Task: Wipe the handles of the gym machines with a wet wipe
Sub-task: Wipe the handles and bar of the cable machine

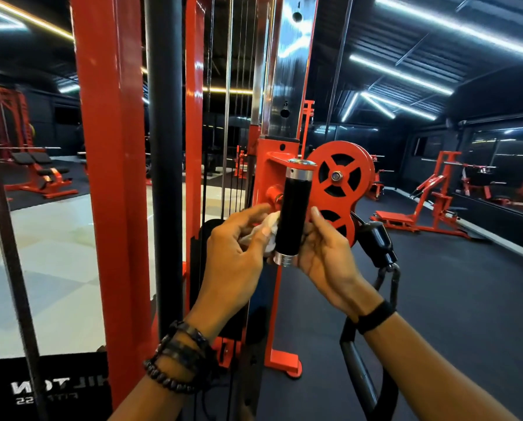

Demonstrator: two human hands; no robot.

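1. Dim hall, lit by white ceiling light strips (406,75).
2. Glare streaks the chrome post (287,56).
3. Edges bow outward; the near black bar (8,253) is blurred.

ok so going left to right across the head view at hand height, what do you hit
black upright pole → left hand → white wet wipe → black handle grip → right hand → black cable stopper with carabiner → red machine on the far floor

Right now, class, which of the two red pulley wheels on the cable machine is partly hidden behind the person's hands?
The lower pulley wheel: the right hand and black handle cover part of it, while the upper pulley wheel above shows almost whole.
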